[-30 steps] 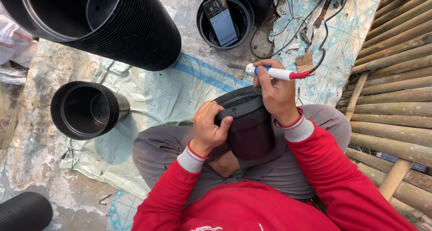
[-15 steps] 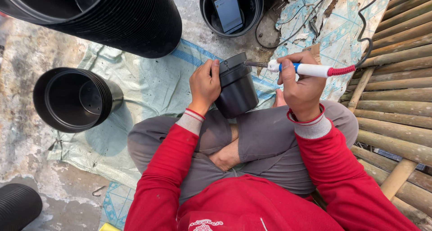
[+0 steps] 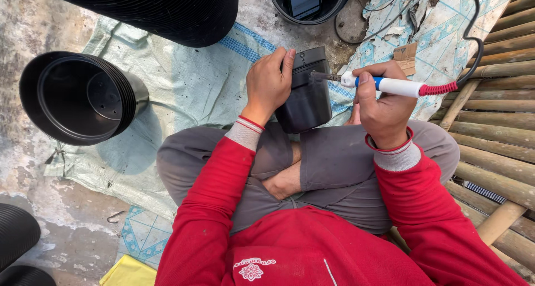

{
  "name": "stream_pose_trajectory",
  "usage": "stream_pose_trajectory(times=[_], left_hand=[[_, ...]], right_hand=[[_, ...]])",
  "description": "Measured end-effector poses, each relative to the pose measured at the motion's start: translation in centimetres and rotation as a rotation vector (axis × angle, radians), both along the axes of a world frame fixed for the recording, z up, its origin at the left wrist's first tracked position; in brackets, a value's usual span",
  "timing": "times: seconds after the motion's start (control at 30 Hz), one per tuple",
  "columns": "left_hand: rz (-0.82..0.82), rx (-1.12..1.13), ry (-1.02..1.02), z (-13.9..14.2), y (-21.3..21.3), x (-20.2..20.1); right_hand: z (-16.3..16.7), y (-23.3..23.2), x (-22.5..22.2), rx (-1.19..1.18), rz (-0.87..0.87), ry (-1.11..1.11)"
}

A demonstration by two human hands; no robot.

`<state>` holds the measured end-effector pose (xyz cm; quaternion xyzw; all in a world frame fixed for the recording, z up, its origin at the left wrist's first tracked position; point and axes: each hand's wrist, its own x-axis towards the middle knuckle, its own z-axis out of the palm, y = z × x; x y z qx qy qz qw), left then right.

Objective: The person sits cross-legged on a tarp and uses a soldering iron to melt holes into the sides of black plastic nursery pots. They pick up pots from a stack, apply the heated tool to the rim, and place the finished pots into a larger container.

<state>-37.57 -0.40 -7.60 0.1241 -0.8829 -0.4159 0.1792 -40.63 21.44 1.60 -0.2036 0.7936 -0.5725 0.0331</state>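
Your left hand (image 3: 268, 84) wraps around a small black plastic pot (image 3: 305, 94), fingers curled over its rim and thumb behind, pinching it firmly while it rests on your crossed legs. Your right hand (image 3: 382, 110) is closed around a white-and-blue soldering iron (image 3: 390, 86) with a red collar, its metal tip touching the pot's side just under the rim; a faint haze there may be smoke, though the view is too soft to be sure.

A second ago the iron was lifted above the pot, pointing away (the pot was turned mouth-down under both hands). Now the pot is turned on its side and the tip is on the wall, so the piercing appears to be under way.

Counting outward: one pot in hand, one stack of black pots (image 3: 83, 96) lying on its side to your left on the woven sack (image 3: 184, 91), another large stack above it, one black tub (image 3: 309, 2) at the top edge, and bamboo slats (image 3: 496, 152) on your right.
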Motion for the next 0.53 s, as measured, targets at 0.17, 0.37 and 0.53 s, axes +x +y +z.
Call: stream_pose_trajectory(times=[0.17,0.37,0.53], left_hand=[[0.011,-0.002,0.063,-0.39,-0.39,0.16],[0.021,0.006,0.048,-0.65,-0.48,0.3],[0.016,0.001,0.046,-0.75,-0.45,0.37]], right_hand=[[-0.44,-0.31,-0.05,0.016,0.021,0.033],[-0.75,-0.45,0.25,0.035,0.013,0.032],[-0.98,-0.4,0.21,0.069,0.011,0.064]])
